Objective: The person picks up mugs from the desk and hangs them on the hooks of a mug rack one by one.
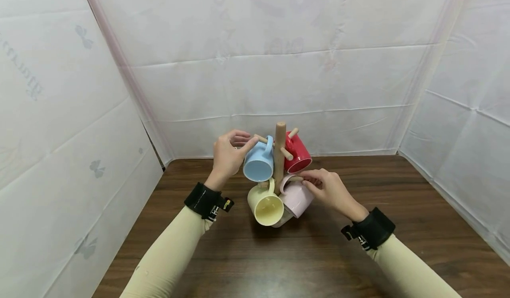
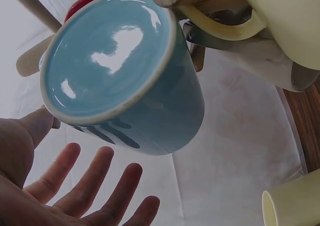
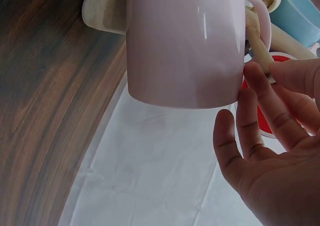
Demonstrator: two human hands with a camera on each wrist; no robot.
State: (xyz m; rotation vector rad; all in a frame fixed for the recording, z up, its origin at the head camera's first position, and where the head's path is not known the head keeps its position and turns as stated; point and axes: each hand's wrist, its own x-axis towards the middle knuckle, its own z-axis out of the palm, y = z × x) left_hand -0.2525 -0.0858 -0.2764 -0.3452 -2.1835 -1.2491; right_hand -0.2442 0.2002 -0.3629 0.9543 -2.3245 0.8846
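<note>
A wooden mug tree (image 1: 280, 152) bears several mugs on its pegs. At its upper left, a light blue mug (image 1: 258, 163) hangs by its handle. My left hand (image 1: 231, 153) is beside this mug, thumb by the peg's end; its fingers are spread below the mug's base in the left wrist view. A pale pink mug (image 3: 187, 51) hangs at the lower right. Thumb and index finger of my right hand (image 1: 324, 188) pinch the tip of its wooden peg (image 3: 261, 56). The pale yellow mug (image 1: 266, 205) hangs at lower left, and a red mug (image 1: 296, 149) at upper right.
The tree stands on a dark brown wooden table (image 1: 255, 267). Its pale base (image 1: 282, 220) shows partly beneath the lower mugs. A bare peg end (image 1: 287, 153) juts toward me between the upper mugs. White sheeting (image 1: 239, 85) encloses the table's back and sides.
</note>
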